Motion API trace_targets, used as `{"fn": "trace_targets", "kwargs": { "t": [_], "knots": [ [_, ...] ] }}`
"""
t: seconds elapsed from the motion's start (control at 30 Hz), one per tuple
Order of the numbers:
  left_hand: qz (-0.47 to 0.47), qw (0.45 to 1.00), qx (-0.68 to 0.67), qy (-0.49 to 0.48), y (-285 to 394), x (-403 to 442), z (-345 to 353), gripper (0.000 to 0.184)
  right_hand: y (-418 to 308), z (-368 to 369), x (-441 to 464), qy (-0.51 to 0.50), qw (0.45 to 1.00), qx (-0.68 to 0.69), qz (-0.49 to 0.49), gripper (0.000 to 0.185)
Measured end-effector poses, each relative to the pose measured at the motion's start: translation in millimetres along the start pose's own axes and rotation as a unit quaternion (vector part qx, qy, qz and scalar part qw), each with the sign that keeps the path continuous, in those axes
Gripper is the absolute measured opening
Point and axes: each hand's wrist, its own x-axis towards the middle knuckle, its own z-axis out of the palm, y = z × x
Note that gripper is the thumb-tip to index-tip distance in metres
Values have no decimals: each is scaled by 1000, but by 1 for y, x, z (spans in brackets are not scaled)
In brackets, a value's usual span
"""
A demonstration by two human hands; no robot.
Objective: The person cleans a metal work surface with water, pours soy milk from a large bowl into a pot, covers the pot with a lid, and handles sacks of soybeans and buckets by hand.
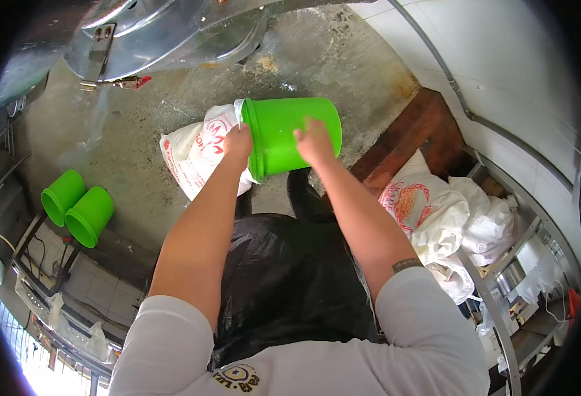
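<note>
A green bucket [280,135] lies tipped on its side, its rim inside the mouth of a white sack [195,148] with red print. My left hand [239,142] is closed at the bucket's rim, where the sack's edge meets it. My right hand [313,140] is over the bucket's side towards its base, its fingers curled; whether it touches the bucket, and whether anything is in it, I cannot make out. The inside of the bucket is hidden.
Two green buckets [90,216] stand at the left. A large metal machine [165,39] is at the upper left. White sacks [429,204] lean beside a brown wooden piece [403,135] at the right, near a metal rack [495,323].
</note>
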Motion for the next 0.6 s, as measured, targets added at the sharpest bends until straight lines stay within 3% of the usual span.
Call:
{"fn": "trace_targets", "kwargs": {
  "t": [0.07, 0.2, 0.23, 0.27, 0.3, 0.4, 0.47, 0.6],
  "knots": [
    [49, 999, 11, -19, -28, 13, -11, 54, 47, 13, 28, 21, 995, -19, 92, 73],
    [100, 995, -11, -12, -50, 30, -11, 56, 85, 31, 49, -1, 997, 20, 79, 88],
    [88, 996, 19, 3, -44, 45, -10, 56, 91, 39, 54, -5, 976, 186, 114, 73],
    [75, 996, 50, 16, -39, 51, -9, 57, 92, 39, 49, -8, 955, 267, 132, 66],
    [93, 995, -18, 3, -17, 38, -6, 56, 94, 39, 45, -9, 926, 345, 151, 59],
    [67, 998, 16, 6, -18, 49, 25, 52, 72, 19, 28, -42, 952, 290, 85, 43],
    [131, 951, 280, 32, -13, 15, 40, 48, 67, 25, 9, 21, 944, 319, 82, 40],
    [121, 981, 136, 70, -34, -60, 29, 43, 44, 13, -73, 103, 935, 331, 69, 49]
  ]
}}
